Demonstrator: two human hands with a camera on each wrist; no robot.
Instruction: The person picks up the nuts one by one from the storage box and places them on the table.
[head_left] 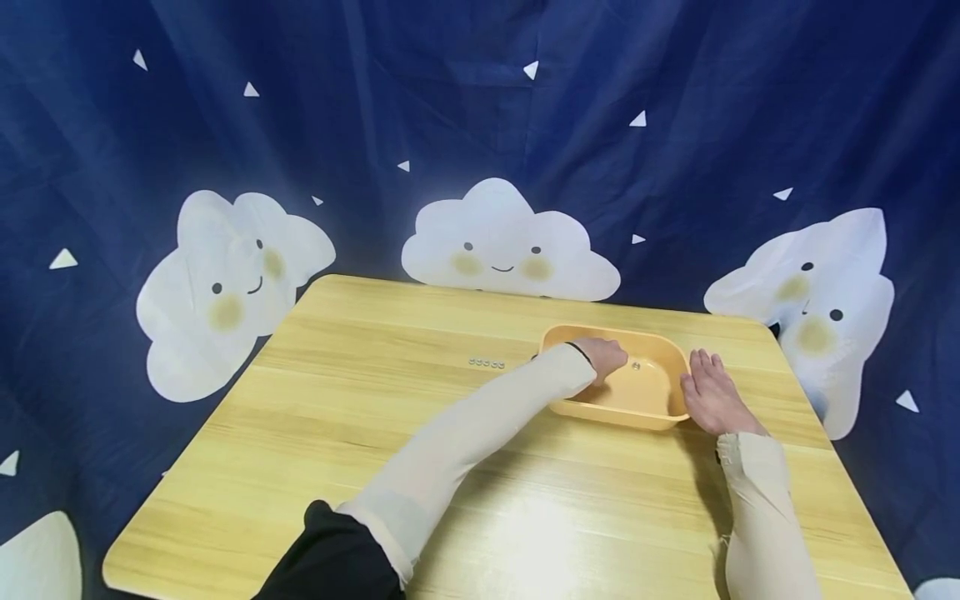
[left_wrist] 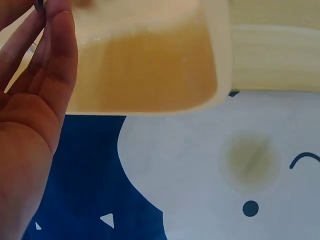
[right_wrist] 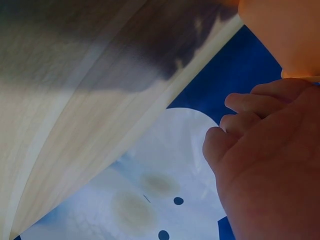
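Observation:
My left hand (head_left: 604,358) reaches down into an orange-yellow plastic basin (head_left: 622,408). Between its thumb and fingertips it pinches a small dark metal piece (left_wrist: 39,4), only partly visible at the top edge of the left wrist view. Another small shiny metal piece (head_left: 636,366) lies on the basin floor, to the right of this hand. Against the basin's right end rests my right hand (head_left: 716,393), its fingers extended and holding nothing. To the left of the basin, several small shiny metal pieces (head_left: 486,363) form a short row; their exact kind is too small to tell.
The wooden table (head_left: 300,442) has rounded corners, and the basin stands toward its back right. Behind the table hangs a dark blue curtain (head_left: 465,108) with white clouds and triangles. My left forearm in its pale sleeve (head_left: 465,433) crosses over the tabletop.

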